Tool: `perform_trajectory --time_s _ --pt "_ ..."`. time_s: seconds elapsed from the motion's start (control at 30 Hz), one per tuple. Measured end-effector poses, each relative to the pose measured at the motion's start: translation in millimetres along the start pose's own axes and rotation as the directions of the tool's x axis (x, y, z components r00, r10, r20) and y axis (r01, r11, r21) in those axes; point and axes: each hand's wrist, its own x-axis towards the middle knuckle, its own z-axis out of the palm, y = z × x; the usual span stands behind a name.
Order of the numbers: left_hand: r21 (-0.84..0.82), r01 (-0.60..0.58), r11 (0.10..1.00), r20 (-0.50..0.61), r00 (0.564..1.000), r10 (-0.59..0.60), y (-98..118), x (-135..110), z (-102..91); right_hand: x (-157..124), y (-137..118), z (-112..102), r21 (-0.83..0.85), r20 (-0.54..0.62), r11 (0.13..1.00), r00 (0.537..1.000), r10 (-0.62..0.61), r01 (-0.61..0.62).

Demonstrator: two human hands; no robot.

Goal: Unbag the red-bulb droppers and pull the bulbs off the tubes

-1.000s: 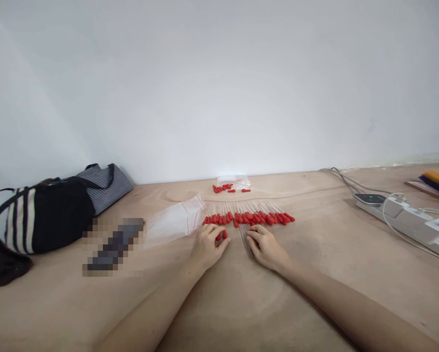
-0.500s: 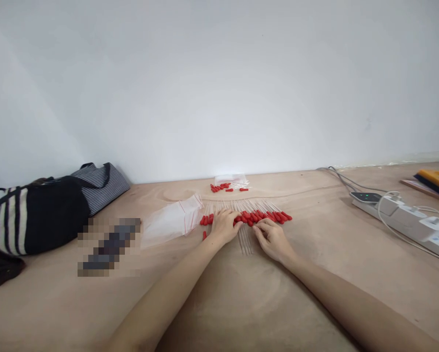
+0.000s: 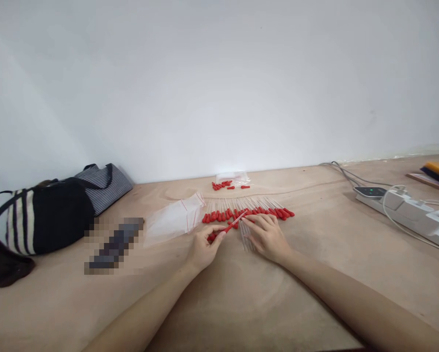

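My left hand is closed around a red rubber bulb, from which a thin clear tube slants up to the right; together they look like a dropper. My right hand lies just to the right, its index fingertip by that tube's end, thumb and fingers apart. Whether the fingertip touches the tube I cannot tell. Under the right hand are several loose clear tubes, partly covered. Behind both hands runs a row of red-bulbed droppers, tubes pointing to the wall.
Farther back, loose red bulbs lie by a small clear bag. Flat zip bags are on the left, beside a blurred dark object and a black striped bag. A white power strip with cables stands right.
My left hand has drawn back from the row, toward me and left, now with a dropper in it. My right hand has shifted slightly and its fingers have spread. The view has turned a little.
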Motion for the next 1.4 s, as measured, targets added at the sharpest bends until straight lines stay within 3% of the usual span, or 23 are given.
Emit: perform_trajectory --time_s 0.1,0.3,0.43,0.6,0.77,1.0,1.4 --pt "-0.071 0.013 0.997 0.034 0.999 -0.011 -1 -7 -0.7 4 -7 1 -0.04 -0.009 0.997 0.998 -0.07 0.069" --pt "-0.054 -0.101 0.993 0.085 0.991 0.105 0 -9 -1.0 5 -7 6 -0.077 -0.094 0.985 0.982 -0.161 0.154" --pt "0.092 -0.231 0.969 0.142 0.966 0.217 3 -8 -3.4 3 -7 9 -0.094 -0.098 0.975 0.972 -0.212 0.203" --pt "0.308 -0.427 0.85 0.122 0.904 0.41 9 -4 4.6 3 -10 11 -0.089 -0.071 0.978 0.978 -0.194 0.188" --pt "0.391 -0.42 0.819 0.065 0.9 0.43 12 -8 12.8 0 -10 11 -0.117 -0.027 0.969 0.974 -0.223 0.218" --pt "0.386 -0.419 0.822 0.054 0.9 0.433 13 -14 13.8 -1 -12 6 -0.088 -0.04 0.968 0.97 -0.241 0.236" --pt "0.411 -0.372 0.832 0.134 0.928 0.349 16 -15 11.5 -1 -14 3 -0.045 0.028 0.983 0.984 -0.176 0.177"
